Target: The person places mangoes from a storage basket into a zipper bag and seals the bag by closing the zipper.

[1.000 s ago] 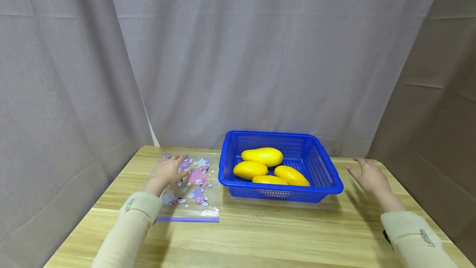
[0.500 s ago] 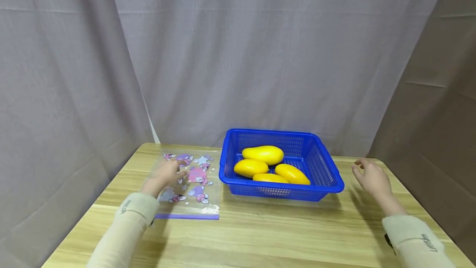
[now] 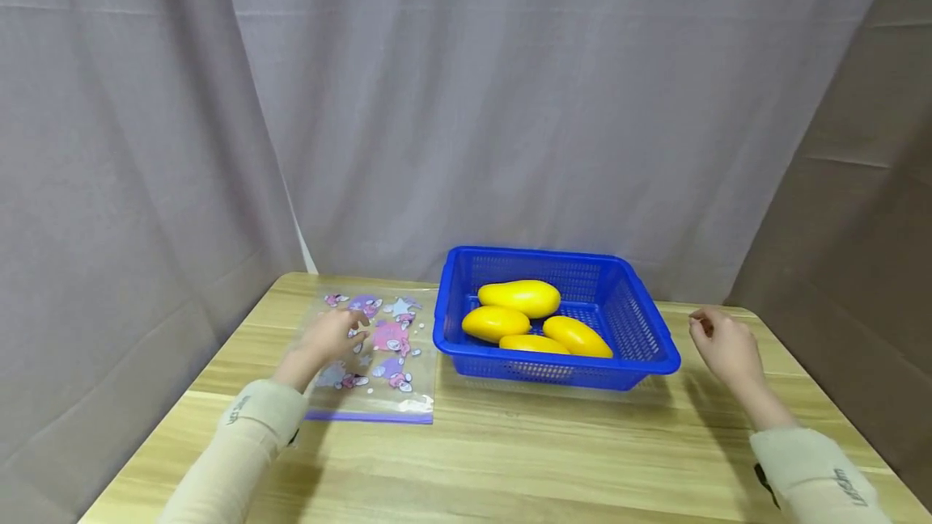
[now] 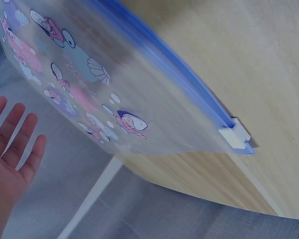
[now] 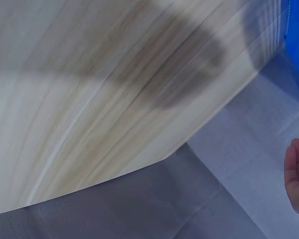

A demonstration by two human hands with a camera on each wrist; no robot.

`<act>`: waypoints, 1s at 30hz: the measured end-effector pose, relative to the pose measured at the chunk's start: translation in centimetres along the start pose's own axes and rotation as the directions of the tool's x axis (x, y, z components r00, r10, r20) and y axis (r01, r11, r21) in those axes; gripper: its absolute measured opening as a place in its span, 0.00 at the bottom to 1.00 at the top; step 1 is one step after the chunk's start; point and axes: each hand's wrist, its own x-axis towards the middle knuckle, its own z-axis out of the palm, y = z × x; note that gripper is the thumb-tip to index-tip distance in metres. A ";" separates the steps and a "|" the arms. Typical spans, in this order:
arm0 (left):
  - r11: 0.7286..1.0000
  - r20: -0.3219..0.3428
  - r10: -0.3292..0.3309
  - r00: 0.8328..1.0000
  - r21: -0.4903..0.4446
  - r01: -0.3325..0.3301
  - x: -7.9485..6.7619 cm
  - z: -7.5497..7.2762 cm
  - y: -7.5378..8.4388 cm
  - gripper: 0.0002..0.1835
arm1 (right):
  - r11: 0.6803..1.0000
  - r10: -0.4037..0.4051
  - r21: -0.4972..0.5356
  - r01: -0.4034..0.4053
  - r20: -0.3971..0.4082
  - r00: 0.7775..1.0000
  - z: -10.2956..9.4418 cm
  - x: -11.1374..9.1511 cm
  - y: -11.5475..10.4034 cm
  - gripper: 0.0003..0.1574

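My left hand hovers over a clear zip bag printed with pink and purple cartoon figures, which lies flat at the left of the table. Its fingers are loosely bent with nothing between them. In the left wrist view a white slider sits at the end of the bag's purple zip. My right hand is held above the table's right side, fingers loosely curled and holding nothing. Between the hands stands a blue plastic basket containing several yellow mangoes. The right hand is a little apart from the basket's right rim.
The wooden table reaches back to a grey curtain. More curtain hangs along the left and right sides. The bag lies close beside the basket's left wall.
The fingers of my right hand have curled in from a spread pose, and those of the left have bent slightly. The head view has tilted a little; basket, mangoes and bag stay put.
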 end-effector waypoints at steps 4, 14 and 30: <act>0.999 -0.014 0.033 0.999 0.004 -0.033 -0.1 0.4 0.2 0.10 | 1.000 -0.004 0.010 0.005 -0.018 1.000 -0.2 -0.2 -0.2 0.08; 0.993 -0.089 0.114 0.989 0.027 -0.112 -1.0 -0.4 0.9 0.07 | 0.993 0.057 0.106 -0.048 -0.087 0.995 -1.1 0.1 -1.8 0.08; 0.958 -0.212 0.285 0.935 0.078 -0.274 -3.3 -0.7 1.9 0.03 | 0.939 0.072 0.342 -0.025 -0.125 0.990 -0.6 -0.5 -5.7 0.08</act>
